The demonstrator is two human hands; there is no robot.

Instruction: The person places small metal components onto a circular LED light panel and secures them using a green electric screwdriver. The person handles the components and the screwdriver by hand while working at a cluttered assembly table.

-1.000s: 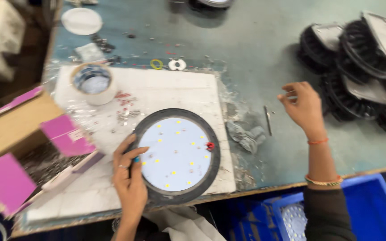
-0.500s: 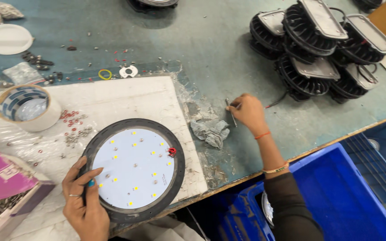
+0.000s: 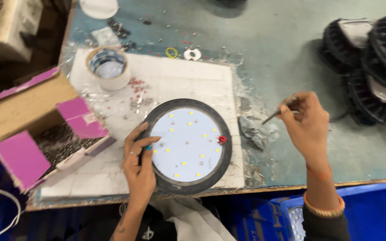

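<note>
The round lamp unit (image 3: 186,145) lies flat on a white sheet (image 3: 179,80) near the front edge of the bench (image 3: 264,40), a dark ring around a white disc dotted with small yellow emitters and one small red part at the disc's right side. The left hand (image 3: 138,160) rests on the ring's left rim, fingers loosely curled over it and touching the disc's edge rather than clamped around anything. The right hand (image 3: 307,125) hovers to the right of the lamp, apart from it, with thumb and fingers pinched on a thin metal tool (image 3: 279,113) whose tip points toward a crumpled bit of clear film (image 3: 258,132) on the bench.

A roll of tape (image 3: 108,68) stands at the sheet's back left corner; an open pink-flapped cardboard box (image 3: 32,129) of small dark parts overhangs the left edge. Black finned lamp housings (image 3: 371,62) are heaped at the back right corner, and blue crates (image 3: 358,214) sit below the front edge.

The lamp looks stiff and moderately heavy for its size, the dark ring sturdy, the white disc and its emitters more delicate. The safest hold is probably by the outer ring, at opposite sides, keeping fingers and the tool tip off the disc face
</note>
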